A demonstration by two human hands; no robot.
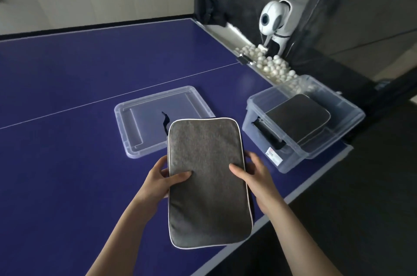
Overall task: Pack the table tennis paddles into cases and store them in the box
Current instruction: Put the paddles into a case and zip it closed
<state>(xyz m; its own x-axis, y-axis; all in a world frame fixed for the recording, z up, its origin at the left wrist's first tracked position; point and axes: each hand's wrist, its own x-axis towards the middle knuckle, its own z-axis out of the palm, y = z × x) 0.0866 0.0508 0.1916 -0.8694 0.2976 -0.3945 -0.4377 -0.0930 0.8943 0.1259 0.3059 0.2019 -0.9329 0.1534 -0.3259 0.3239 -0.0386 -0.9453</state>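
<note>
Both hands, the left hand (165,175) and right hand (252,172), grip a grey case (206,176) above the bench (67,86); the box (316,149), already holding one case (297,118), may snag it.

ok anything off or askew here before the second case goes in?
One thing: the dark case already in the clear box sits tilted, one end propped up rather than flat. The lid lies flat on the table. Both hands, left hand and right hand, grip the grey case.
</note>
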